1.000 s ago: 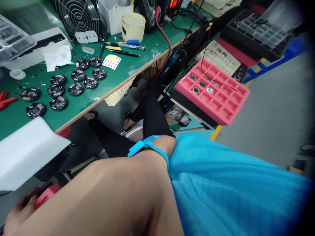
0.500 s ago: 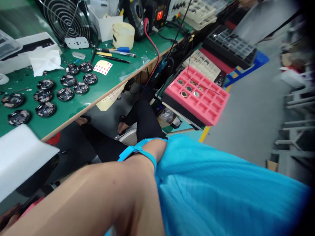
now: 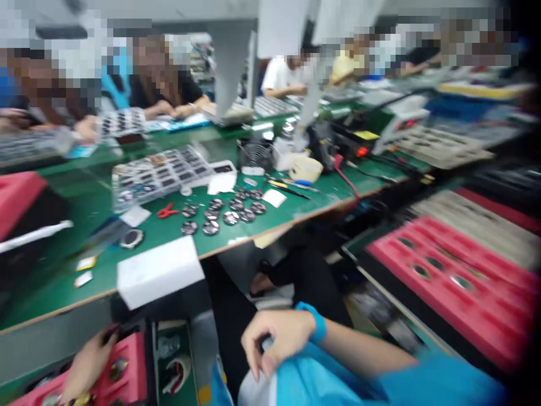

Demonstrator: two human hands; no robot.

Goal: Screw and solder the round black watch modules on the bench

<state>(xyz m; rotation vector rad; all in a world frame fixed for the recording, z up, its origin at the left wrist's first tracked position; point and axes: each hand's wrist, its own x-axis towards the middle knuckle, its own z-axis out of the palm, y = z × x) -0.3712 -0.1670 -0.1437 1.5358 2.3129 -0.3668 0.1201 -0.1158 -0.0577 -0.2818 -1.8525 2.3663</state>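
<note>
At the lower left my left hand, with a gold-coloured band at its wrist, reaches over a pink foam tray that holds round parts. Its fingers are smeared near the tray's dark far edge, so I cannot tell whether they grip anything. My right hand, wearing a blue wristband, is above my lap. Its fingers are curled down and drawn together at the grey-white part of a blue garment. Whatever lies between those fingertips is hidden.
Several round dark assemblies lie on the green bench near red-handled pliers. A white box stands at the bench edge. Another pink tray sits right. Beyond are a compartment tray, a fan and co-workers.
The view has swung up and left, bringing the far bench and the left-hand pink tray into sight. My right hand, earlier large and close to the camera, is now lower and farther away.
</note>
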